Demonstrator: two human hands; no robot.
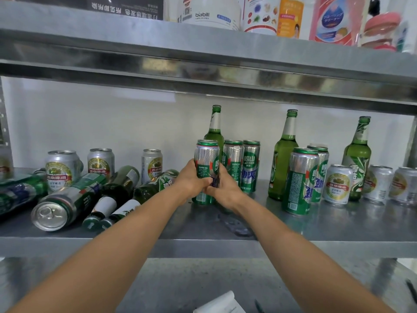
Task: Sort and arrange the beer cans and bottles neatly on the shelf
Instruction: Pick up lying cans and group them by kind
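Steel shelf (316, 227) spans the view, with packaged goods (216, 14) on the upper board (203, 64). On the left is a heap lying on its side: two dark lying bottles (117, 190) with necks toward the camera, and a lying can (65, 202) just beside them with its top toward the camera. More green cans at the far left edge are blurred.

Three green bottles stand upright near the back wall: middle bottle (215, 129) right behind the held can, second bottle (285, 150) and far-right bottle (357, 154).

Held can (206, 154) is tall, green and silver, upright at mid-shelf. Cannot tell whether its base is on the shelf or just off it. Two matching tall cans (242, 163) stand just to its right, touching each other. Another tall pair (300, 179) stands upright further right, in front of the second bottle.

Short silver cans are upright too: left trio (100, 161) at the back, right trio (337, 184) by the far-right bottle.

Left hand (194, 179) wraps the held can from the left, fingers curled round the body, thumb on the front. Right hand (223, 188) grips the same can low on its right side, fingers curled. The hands touch at the front.

Small wet patch (234, 222) sits on the shelf under the right wrist.
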